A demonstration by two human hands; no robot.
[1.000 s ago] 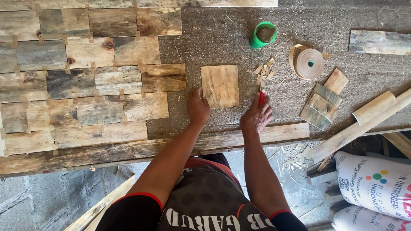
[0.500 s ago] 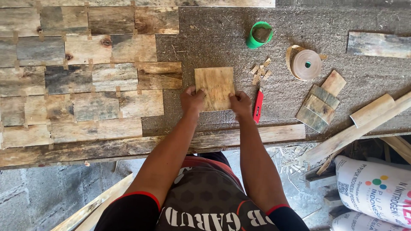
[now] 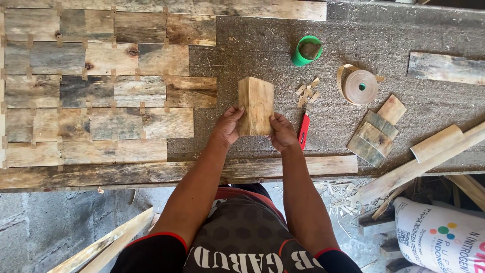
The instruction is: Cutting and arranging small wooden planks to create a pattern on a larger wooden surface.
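Note:
A pale rectangular wood tile (image 3: 257,103) is lifted off the rough grey work surface (image 3: 323,45) and tilted up on its near edge. My left hand (image 3: 227,126) grips its left lower side and my right hand (image 3: 283,132) grips its right lower side. A red-handled knife (image 3: 303,132) lies on the surface just right of my right hand. To the left lies a laid panel of weathered wood tiles (image 3: 101,91) in brick pattern, joined with small strips.
A green cup (image 3: 306,50) stands behind the tile. Small wood chips (image 3: 306,90) and a tape roll (image 3: 357,86) lie to the right. Loose tiles (image 3: 376,131) and long planks (image 3: 444,68) lie further right. A wooden rail (image 3: 177,172) edges the bench. Printed sacks (image 3: 444,237) sit below right.
My right hand let go of the red knife, which now lies on the surface. Both hands took the wood tile and raised it from flat to tilted up.

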